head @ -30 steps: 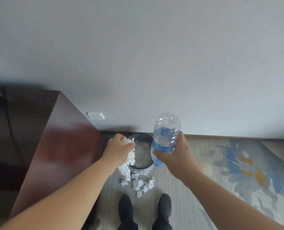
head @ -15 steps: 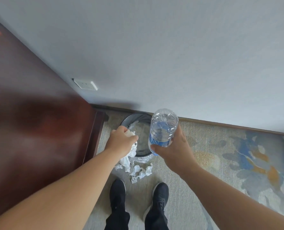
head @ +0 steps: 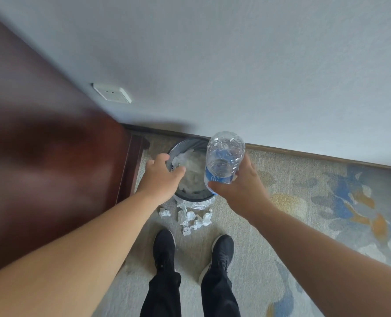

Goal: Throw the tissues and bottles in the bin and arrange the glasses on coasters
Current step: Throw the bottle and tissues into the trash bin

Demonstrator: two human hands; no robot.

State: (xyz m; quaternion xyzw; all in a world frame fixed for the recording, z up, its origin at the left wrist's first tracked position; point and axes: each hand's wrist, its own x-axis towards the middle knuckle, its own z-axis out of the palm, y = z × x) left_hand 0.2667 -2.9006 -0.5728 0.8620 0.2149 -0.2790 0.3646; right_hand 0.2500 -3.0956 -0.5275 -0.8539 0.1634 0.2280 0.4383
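A round dark bin (head: 178, 147) with a clear liner stands on the carpet against the wall. White tissues (head: 190, 165) lie inside it. My left hand (head: 161, 177) hovers over the bin's left rim, fingers spread, holding nothing. My right hand (head: 238, 186) grips a clear plastic bottle (head: 224, 161) with a blue label, base pointing up, over the bin's right side. Several crumpled tissues (head: 193, 217) lie on the floor just in front of the bin.
A dark red wooden cabinet (head: 48, 156) fills the left side, right beside the bin. A white wall socket (head: 112, 93) sits above the skirting. My black shoes (head: 192, 250) stand on the patterned carpet (head: 327, 202) below the loose tissues.
My left hand held a wad of tissue; it has opened over the bin and the tissue now lies inside. The bottle has moved slightly further over the bin.
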